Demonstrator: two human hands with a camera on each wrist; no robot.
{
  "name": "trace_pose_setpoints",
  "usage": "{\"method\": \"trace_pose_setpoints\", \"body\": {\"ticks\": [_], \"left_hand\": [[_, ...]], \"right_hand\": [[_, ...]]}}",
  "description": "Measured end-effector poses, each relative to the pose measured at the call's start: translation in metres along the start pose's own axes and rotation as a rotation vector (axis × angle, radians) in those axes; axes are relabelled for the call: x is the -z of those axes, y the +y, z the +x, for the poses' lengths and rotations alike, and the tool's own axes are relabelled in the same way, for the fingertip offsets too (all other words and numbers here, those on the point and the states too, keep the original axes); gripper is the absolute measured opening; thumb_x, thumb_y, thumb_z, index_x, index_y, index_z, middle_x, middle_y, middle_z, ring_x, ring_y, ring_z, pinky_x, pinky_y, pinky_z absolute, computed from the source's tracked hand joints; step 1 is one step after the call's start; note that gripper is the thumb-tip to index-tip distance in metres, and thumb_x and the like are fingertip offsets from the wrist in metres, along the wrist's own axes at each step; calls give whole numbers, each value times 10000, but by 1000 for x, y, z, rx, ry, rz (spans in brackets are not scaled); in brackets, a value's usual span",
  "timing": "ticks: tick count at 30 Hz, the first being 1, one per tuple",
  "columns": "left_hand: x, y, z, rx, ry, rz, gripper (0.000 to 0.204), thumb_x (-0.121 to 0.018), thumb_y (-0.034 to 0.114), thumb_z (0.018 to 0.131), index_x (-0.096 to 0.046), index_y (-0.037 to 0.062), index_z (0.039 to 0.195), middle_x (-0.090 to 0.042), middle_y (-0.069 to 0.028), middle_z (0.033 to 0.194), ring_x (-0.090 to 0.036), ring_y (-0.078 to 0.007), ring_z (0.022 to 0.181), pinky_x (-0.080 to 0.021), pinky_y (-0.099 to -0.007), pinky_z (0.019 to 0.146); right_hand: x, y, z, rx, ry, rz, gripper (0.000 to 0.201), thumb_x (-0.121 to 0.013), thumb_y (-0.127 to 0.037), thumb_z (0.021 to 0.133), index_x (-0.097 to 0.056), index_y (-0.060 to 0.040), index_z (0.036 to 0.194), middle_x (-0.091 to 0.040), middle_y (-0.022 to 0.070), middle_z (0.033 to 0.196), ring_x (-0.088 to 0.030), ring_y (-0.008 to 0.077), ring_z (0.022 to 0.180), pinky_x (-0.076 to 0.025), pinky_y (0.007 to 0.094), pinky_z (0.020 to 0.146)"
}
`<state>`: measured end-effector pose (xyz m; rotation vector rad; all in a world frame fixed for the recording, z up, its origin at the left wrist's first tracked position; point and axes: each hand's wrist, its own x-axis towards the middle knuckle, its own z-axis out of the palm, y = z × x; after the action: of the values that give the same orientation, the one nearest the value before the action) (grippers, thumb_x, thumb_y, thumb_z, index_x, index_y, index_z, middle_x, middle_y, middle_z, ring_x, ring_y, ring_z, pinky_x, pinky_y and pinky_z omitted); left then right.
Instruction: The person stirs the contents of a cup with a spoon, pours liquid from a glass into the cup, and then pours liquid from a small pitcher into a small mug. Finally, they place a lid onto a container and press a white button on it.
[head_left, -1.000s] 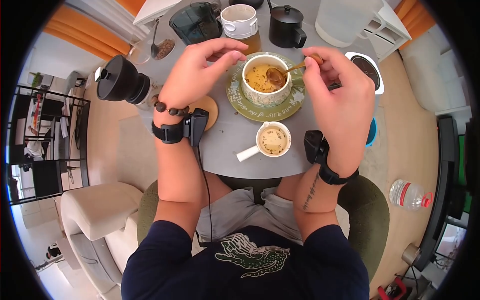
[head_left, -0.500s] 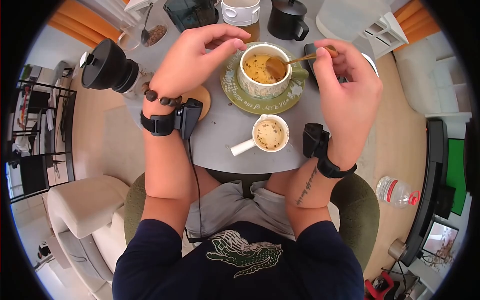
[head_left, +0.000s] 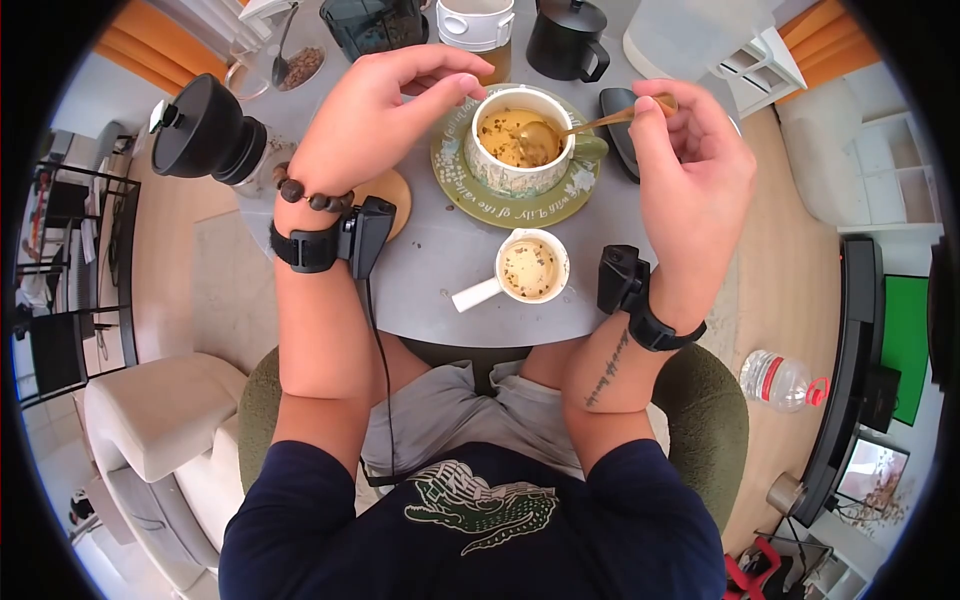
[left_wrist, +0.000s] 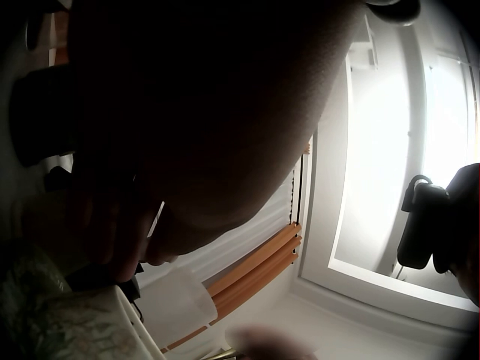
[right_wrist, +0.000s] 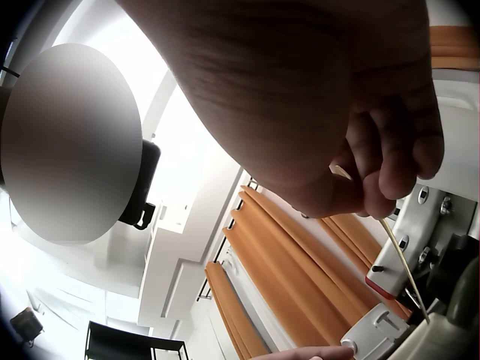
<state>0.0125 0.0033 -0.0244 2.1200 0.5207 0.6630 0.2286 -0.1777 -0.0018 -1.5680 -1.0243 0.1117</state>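
A white cup with a patterned wall (head_left: 520,180) stands on a green lettered saucer (head_left: 452,180), filled with yellowish liquid and floating dark bits. My right hand (head_left: 697,175), to the right of the cup, pinches a gold-coloured spoon (head_left: 607,120) by its handle end. The spoon's bowl is in the liquid, its handle slanting over the rim above the green cup handle (head_left: 590,149). At the cup's left rim, my left hand (head_left: 375,115) hovers with thumb and forefinger extended, holding nothing. In the right wrist view the thin spoon handle (right_wrist: 405,268) runs down from the fingertips.
Nearer the table edge sits a small white side-handled pot (head_left: 530,268) with liquid and dark bits. A black grinder (head_left: 205,130) and a round wooden coaster (head_left: 395,205) are at left. Behind stand a white-topped container (head_left: 475,28), a black lidded pot (head_left: 565,45) and a translucent jug (head_left: 680,40).
My right hand has shifted right, away from the cup, so more of the spoon's handle shows. The left hand stays by the cup's left rim. The head view has shifted slightly.
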Motion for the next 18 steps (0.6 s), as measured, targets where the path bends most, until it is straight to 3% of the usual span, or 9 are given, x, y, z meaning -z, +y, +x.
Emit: {"method": "trace_pose_setpoints", "body": {"ticks": [14,18], "left_hand": [[0,4,-1,16,11,-2,323,-668,202,1161,-773,18,1404,-855,-82,1187,-771,-143,1139,-589,-313,1053],[1,3,-1,29,10,4,320,-679,219,1156,-781,32,1395,-858,-81,1189,-775,-149,1132,-591,-317,1038]], "right_hand": [[3,-2,9,-98,-104,48,168,-749,-86,1007,-803,13,1130,-720,-6,785,-609,47,687,-500,244,658],[7,-3,22,-70,-222,-9,169,-748,-105,1013,-797,7,1129,-727,6,777,-611,58,678,-506,252,663]]}}
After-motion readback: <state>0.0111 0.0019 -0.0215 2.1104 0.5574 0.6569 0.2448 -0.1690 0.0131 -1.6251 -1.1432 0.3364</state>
